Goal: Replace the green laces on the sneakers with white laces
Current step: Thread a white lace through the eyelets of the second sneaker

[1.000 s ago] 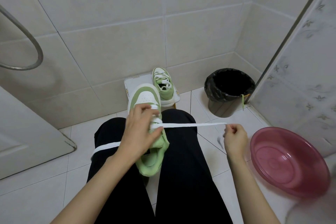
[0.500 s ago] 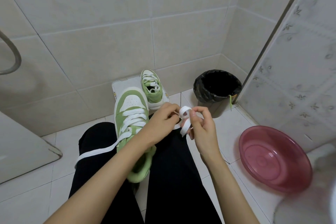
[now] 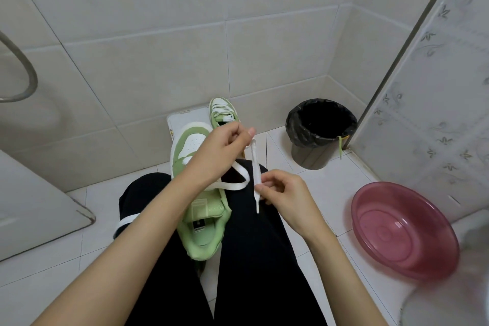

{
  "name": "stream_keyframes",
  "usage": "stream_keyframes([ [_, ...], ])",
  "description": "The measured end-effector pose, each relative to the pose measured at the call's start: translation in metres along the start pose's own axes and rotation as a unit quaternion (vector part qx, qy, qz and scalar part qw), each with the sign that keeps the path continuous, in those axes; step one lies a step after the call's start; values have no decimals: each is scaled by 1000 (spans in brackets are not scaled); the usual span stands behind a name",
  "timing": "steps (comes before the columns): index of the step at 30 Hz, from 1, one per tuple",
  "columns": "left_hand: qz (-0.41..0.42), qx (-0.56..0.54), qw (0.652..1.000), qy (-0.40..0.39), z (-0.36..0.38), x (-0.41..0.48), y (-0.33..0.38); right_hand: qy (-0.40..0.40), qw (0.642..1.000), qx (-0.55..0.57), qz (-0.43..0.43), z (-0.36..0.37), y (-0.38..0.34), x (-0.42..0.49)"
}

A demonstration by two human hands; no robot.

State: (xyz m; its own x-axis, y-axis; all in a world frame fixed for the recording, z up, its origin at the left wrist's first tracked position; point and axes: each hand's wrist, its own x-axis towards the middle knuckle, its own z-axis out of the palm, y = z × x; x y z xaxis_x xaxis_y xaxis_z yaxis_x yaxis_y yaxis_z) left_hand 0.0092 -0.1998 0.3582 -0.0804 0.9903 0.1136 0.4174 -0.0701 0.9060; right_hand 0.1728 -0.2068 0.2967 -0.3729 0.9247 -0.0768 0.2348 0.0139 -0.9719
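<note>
A green and white sneaker (image 3: 203, 222) lies between my knees, toe pointing away. A white lace (image 3: 235, 185) runs out of its right side, loops and rises. My left hand (image 3: 222, 151) pinches the lace high up, above the shoe's toe. My right hand (image 3: 277, 190) pinches the same lace lower down, near its tip, which hangs straight below my fingers. The lace's other end (image 3: 124, 222) trails over my left thigh. The second sneaker (image 3: 222, 114), laced in white, stands on a white box by the wall.
A black bin (image 3: 320, 132) with a black liner stands in the corner, a green lace (image 3: 340, 144) hanging over its rim. A pink basin (image 3: 402, 230) sits on the floor at right. A white box (image 3: 185, 119) is against the tiled wall.
The lace was stretched out to the right a second ago. My hands then came together, and now my left hand has lifted the lace while my right holds its end lower.
</note>
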Motion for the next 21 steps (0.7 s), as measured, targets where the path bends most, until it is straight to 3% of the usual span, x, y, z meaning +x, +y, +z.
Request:
stream_keyframes([
  [2,12,88,994,60,-3,-4,-3,12,999,33,28,7,1,1],
  [6,42,232,955,177,-10,-42,-18,91,971,207,73,20,5,1],
  [10,-3,354,926,128,-6,-85,-44,89,970,217,61,31,6,-2],
  [21,-42,355,924,138,17,-91,-61,138,977,140,77,60,2,-3],
])
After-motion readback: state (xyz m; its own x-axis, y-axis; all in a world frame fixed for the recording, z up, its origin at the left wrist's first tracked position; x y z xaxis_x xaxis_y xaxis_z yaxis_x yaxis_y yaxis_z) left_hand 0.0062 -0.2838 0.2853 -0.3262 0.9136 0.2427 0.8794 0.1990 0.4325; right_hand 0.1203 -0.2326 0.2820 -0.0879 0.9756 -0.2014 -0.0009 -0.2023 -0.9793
